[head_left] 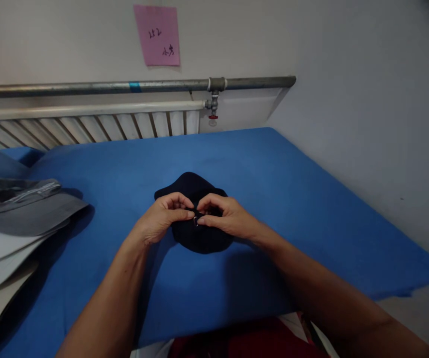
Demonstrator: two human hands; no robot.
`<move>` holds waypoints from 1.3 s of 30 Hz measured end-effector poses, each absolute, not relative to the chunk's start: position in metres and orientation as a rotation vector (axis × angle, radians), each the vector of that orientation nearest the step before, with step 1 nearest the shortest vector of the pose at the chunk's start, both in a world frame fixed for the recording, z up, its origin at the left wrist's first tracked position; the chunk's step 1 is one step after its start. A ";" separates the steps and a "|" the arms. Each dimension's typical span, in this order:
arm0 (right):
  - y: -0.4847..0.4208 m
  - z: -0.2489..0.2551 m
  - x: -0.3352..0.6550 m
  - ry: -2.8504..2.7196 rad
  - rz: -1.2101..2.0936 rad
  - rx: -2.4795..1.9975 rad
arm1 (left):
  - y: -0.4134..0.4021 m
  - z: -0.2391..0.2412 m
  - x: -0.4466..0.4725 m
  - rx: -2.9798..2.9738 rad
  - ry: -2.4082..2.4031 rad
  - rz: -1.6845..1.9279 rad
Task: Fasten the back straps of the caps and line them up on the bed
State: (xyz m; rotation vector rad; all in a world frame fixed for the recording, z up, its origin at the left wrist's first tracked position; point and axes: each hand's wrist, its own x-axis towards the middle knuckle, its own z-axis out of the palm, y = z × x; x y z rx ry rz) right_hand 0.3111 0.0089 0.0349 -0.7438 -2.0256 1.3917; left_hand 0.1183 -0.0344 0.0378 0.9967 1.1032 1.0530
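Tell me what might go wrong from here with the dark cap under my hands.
The small shiny piece on the dark cap could slip, since the left hand and right hand have only fingertips near it. The stacked caps at the left might slide if the left arm knocks them.

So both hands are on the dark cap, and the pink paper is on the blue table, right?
Not quite: the head view shows the pink paper on the wall, not the blue table. The left hand and right hand are on the dark cap, as you said.
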 end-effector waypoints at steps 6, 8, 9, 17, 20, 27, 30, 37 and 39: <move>0.012 0.037 0.316 -2.070 1.392 -0.724 | -0.034 0.039 0.118 0.977 1.099 1.062; 0.013 0.036 0.317 -2.068 1.409 -0.720 | -0.034 0.040 0.118 0.980 1.102 1.059; 0.013 0.035 0.316 -2.067 1.414 -0.721 | -0.034 0.040 0.118 0.984 1.101 1.057; 0.012 0.035 0.316 -2.057 1.427 -0.736 | -0.034 0.040 0.118 0.999 1.092 1.053; 0.013 0.037 0.318 -2.040 1.468 -0.692 | -0.034 0.040 0.116 0.991 1.095 1.052; 0.013 0.037 0.317 -2.056 1.434 -0.685 | -0.035 0.041 0.115 0.988 1.121 1.031; 0.012 0.037 0.316 -2.060 1.401 -0.696 | -0.034 0.040 0.116 0.998 1.140 1.014; 0.011 0.037 0.316 -2.045 1.433 -0.688 | -0.034 0.040 0.115 1.001 1.132 1.015; 0.011 0.037 0.316 -2.048 1.451 -0.700 | -0.034 0.040 0.115 1.008 1.133 1.019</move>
